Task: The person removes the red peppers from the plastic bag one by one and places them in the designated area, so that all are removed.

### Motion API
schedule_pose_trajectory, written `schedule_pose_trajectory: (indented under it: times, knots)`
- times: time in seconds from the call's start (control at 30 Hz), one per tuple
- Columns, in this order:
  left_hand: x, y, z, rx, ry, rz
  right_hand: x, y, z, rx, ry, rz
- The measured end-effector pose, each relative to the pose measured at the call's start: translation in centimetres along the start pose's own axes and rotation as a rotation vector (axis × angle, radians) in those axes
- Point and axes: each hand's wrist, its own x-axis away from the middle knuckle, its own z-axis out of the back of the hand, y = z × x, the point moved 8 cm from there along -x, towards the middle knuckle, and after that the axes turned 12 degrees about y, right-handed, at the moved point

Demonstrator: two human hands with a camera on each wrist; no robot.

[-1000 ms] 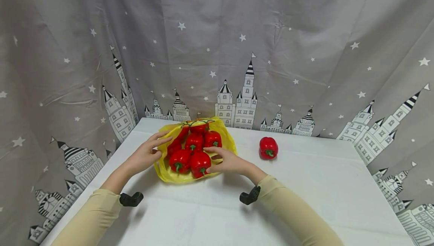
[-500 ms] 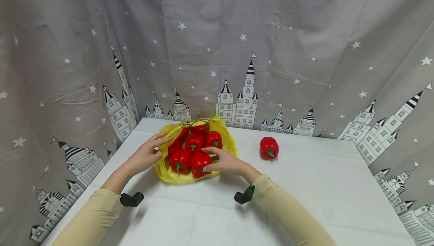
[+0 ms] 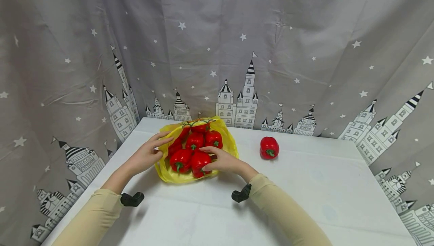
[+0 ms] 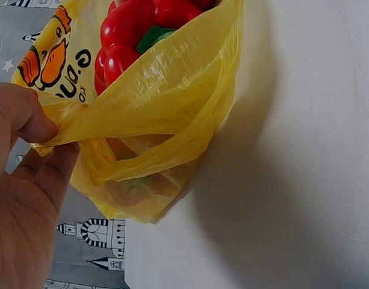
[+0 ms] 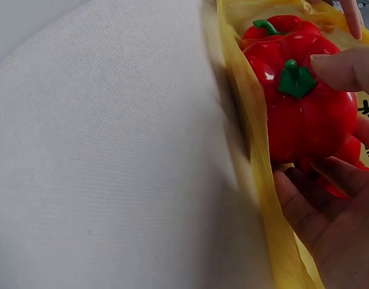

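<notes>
A yellow plastic bag point(image 3: 229, 136) lies with its mouth toward me, several red bell peppers inside it. My left hand point(image 3: 145, 158) is at the bag's left edge. In the left wrist view, thumb and fingers pinch the yellow film point(image 4: 154, 96). From the right, my right hand point(image 3: 226, 162) reaches into the mouth and holds the front right bell pepper point(image 3: 199, 161). The right wrist view has the thumb by the green stem point(image 5: 297, 81) and the other fingers around the side and underneath. Parts of those fingers are hidden behind the pepper.
One more red bell pepper point(image 3: 269, 148) stands on the white-covered table point(image 3: 325, 185), right of the bag. Close behind the table hangs a grey curtain point(image 3: 285, 65) printed with castles and stars. It also runs along both sides.
My right hand has shifted slightly left and closed in on the front right bell pepper, thumb now over it near the stem. The left hand and bag look the same.
</notes>
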Motion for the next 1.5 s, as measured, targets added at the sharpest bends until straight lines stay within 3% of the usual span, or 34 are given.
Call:
schedule_pose_trajectory:
  times: [1.07,1.5]
  knots:
    - [-0.1,0.4,0.0,0.026,0.002,-0.023,-0.5,0.7,-0.6,-0.018,-0.016,-0.026]
    - [-0.1,0.2,-0.2,-0.004,-0.009,0.015,0.0,0.7,0.8,-0.117,0.014,-0.007]
